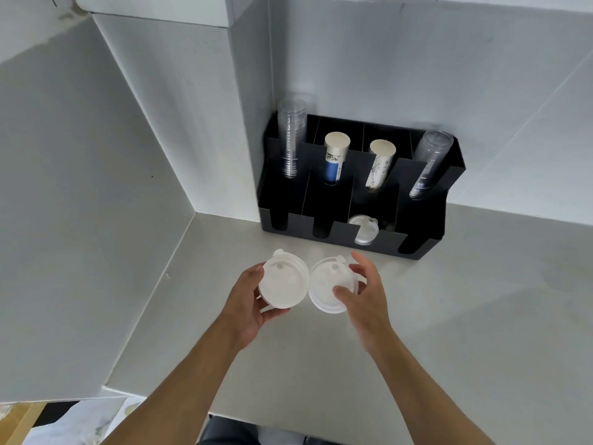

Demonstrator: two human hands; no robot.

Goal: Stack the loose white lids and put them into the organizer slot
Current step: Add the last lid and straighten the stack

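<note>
My left hand [248,303] grips a small stack of white lids [284,282], held above the grey counter with the tops facing me. Right beside it, my right hand [362,292] holds another white lid or small stack [327,289], thumb on top and fingers behind its far edge. The two sets nearly touch edge to edge. Behind them stands the black organizer [426,242] against the wall. In its third front slot from the left lie more white lids [364,231].
The organizer's back compartments hold two stacks of clear cups [290,139] [430,163] and two stacks of paper cups [335,157] [380,165]. White walls close in on the left and behind. The grey counter [465,316] extends to the right.
</note>
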